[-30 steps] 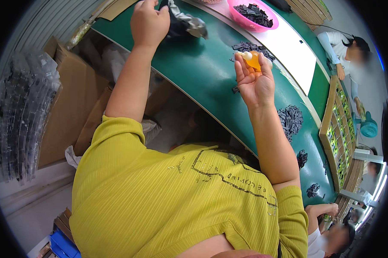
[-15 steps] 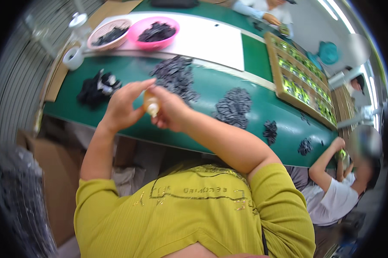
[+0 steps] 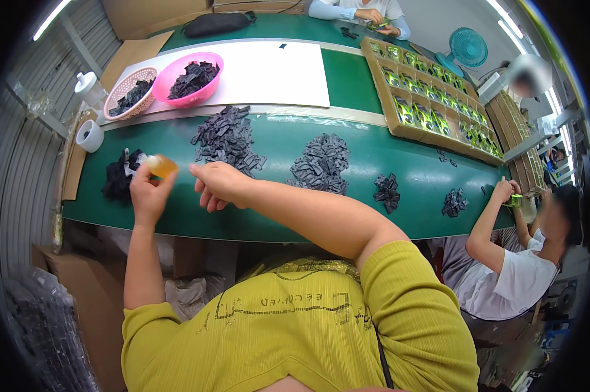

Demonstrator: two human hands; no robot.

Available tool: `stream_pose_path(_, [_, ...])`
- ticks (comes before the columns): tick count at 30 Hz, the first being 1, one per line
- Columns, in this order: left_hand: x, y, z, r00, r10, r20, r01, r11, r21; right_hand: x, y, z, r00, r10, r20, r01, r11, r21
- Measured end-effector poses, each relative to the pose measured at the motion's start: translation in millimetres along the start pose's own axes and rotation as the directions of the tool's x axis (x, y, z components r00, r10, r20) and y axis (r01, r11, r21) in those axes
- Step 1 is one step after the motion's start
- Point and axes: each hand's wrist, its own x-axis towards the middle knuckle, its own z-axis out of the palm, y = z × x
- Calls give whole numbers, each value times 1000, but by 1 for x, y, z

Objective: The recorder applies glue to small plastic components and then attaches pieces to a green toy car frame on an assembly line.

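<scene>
My left hand (image 3: 148, 189) holds a small orange-yellow piece (image 3: 160, 166) by its fingertips above the near edge of the green work table (image 3: 347, 215). My right hand (image 3: 218, 185) hovers just to its right with the fingers loosely curled and nothing visible in it. A dark heap with a black-and-white item (image 3: 120, 175) lies on the table just left of my left hand. A pile of small black parts (image 3: 228, 137) lies beyond my right hand.
More black-part piles (image 3: 321, 163) dot the table to the right. A pink bowl (image 3: 194, 80) and a pink basket (image 3: 130, 93) of black parts stand at the back left near a white cup (image 3: 90, 136). Cardboard trays (image 3: 432, 104) with green items lie far right. Another person (image 3: 524, 261) works at my right.
The view swung back over the table. My hands, together around the orange piece half a second ago, have separated: the left keeps the piece, the right has drawn away to the right.
</scene>
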Motion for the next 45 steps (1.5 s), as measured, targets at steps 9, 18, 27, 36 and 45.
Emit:
stream_pose_path(9, [21,-54,1,991,-124,-49,131,975,180,-113,34,-109,888,-458,-45,307,663,-683])
stream_pose_path(18, [-34,58,52,910,171,-377,-42,945,326,-200,67,-344,248,-586,-771,-39,790,-612])
stream_pose_path(27, [-34,145,152,968,246,55,-245,969,-16,-167,37,-381,525,-495,-692,-612,346,-711])
stream_pose_path(36, [-49,188,222,869,308,387,-230,944,-235,-169,20,-378,502,-249,-828,-681,477,-556])
stream_pose_path(45, [-50,197,254,738,414,532,-274,905,-324,-213,48,-433,429,-303,-851,71,950,-303])
